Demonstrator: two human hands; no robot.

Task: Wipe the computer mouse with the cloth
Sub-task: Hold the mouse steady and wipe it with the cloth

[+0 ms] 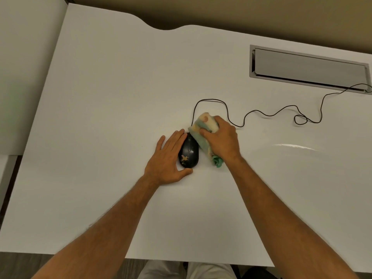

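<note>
A black wired computer mouse (189, 153) lies on the white desk (104, 109) with a pale, crumbly smear on its rear left part. My left hand (168, 161) rests against the mouse's left side, fingers extended along it and thumb curled around its back end. My right hand (220, 140) grips a bunched yellow and green cloth (204, 127) just to the right of the mouse, the cloth touching the mouse's front right edge. A green tail of the cloth hangs out below my palm.
The mouse's black cable (267, 113) loops across the desk to the right and runs into a grey cable-port flap (308, 67) set in the desk's back right. A lower white surface (24, 67) adjoins the desk on the left.
</note>
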